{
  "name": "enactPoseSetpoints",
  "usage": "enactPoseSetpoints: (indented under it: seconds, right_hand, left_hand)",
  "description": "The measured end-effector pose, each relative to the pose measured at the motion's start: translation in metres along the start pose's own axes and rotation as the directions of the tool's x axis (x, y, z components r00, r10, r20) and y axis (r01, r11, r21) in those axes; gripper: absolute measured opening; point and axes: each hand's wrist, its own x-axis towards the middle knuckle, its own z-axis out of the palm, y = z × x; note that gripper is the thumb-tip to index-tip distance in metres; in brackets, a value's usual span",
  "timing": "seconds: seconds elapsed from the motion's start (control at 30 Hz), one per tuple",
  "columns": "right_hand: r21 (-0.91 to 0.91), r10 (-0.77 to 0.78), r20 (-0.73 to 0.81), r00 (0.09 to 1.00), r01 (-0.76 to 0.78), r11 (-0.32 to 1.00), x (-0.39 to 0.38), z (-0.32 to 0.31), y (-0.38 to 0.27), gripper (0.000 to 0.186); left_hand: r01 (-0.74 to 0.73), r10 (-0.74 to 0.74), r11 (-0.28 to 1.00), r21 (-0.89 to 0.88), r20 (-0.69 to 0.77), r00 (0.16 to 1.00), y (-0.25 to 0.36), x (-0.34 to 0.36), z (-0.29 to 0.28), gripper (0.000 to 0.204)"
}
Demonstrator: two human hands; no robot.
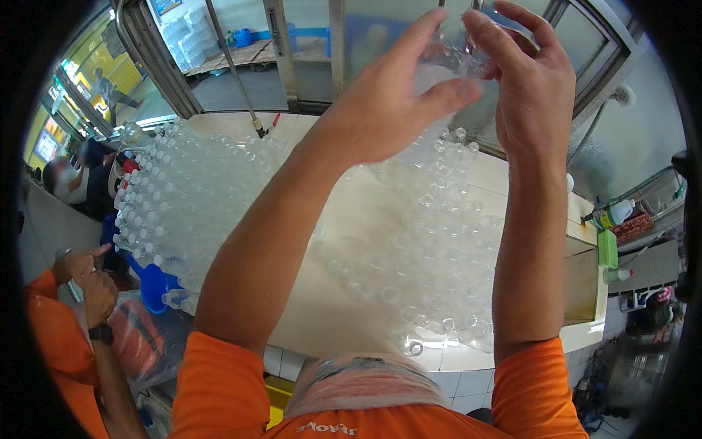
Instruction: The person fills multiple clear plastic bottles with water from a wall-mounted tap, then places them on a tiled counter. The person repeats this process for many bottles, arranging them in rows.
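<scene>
Both my arms reach forward over the counter, hands raised at the top of the view. A clear plastic bottle (436,75) is between them, tilted and partly hidden by fingers. My left hand (395,99) curves round its near side, thumb and fingers closed on it. My right hand (532,77) has its thumb and bent fingers at the bottle's other end, beside a thin metal pipe. Uncapped clear bottles (446,241) stand packed below, between my forearms. Left of my left arm, bottles with white caps (157,197) crowd the counter.
A pale counter (307,329) carries the bottles, with metal-framed glass panels (311,58) behind. A blue scoop-like container (155,287) sits at its left edge. A co-worker's hands (91,282) are near it at lower left. A green box (607,249) stands right.
</scene>
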Motion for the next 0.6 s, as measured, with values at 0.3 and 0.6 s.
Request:
enactPoseSetpoints:
  seconds: [0.3, 0.6]
  right_hand:
    - [-0.573, 0.326, 0.742, 0.586, 0.300, 0.763, -0.172, -0.049, 0.124, 0.048]
    - [-0.374, 0.265, 0.559, 0.786, -0.047, 0.926, -0.141, -0.064, 0.115, 0.031]
  left_hand:
    - [-0.313, 0.301, 0.932, 0.182, 0.087, 0.950, 0.017, 0.043, -0.006, 0.077]
    - [-0.058, 0.060, 0.996, 0.066, -0.026, 0.998, 0.040, 0.032, 0.009, 0.070]
